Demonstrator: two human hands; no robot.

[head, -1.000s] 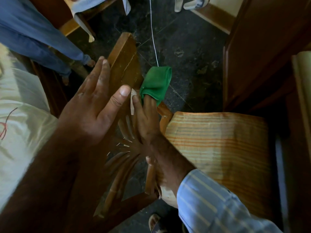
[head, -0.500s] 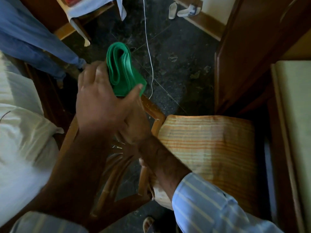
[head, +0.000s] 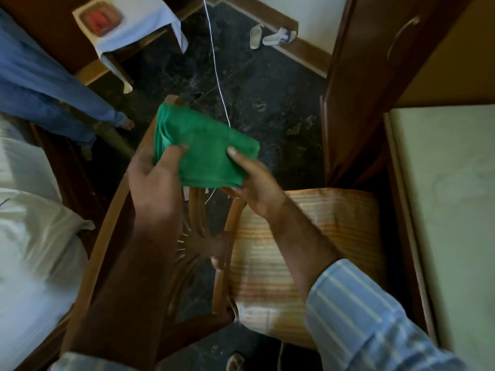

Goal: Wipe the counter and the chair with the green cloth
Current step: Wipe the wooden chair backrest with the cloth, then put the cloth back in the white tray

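Note:
The folded green cloth is held in the air above the top of the wooden chair's backrest. My left hand grips its left edge with the thumb on top. My right hand pinches its right side, thumb on the cloth. Below my right forearm lies the chair's striped orange seat cushion. The pale counter top runs along the right edge of the view.
A dark wooden cupboard stands behind the counter. A white bed with a pillow is at the left. Another person's jeans-clad legs stand at the upper left. A thin white cord hangs over the dark floor; sandals lie by the far wall.
The cloth went from my right hand alone at the chair's top rail to being held by both hands and turned flat. The view has tilted up and the counter shows more.

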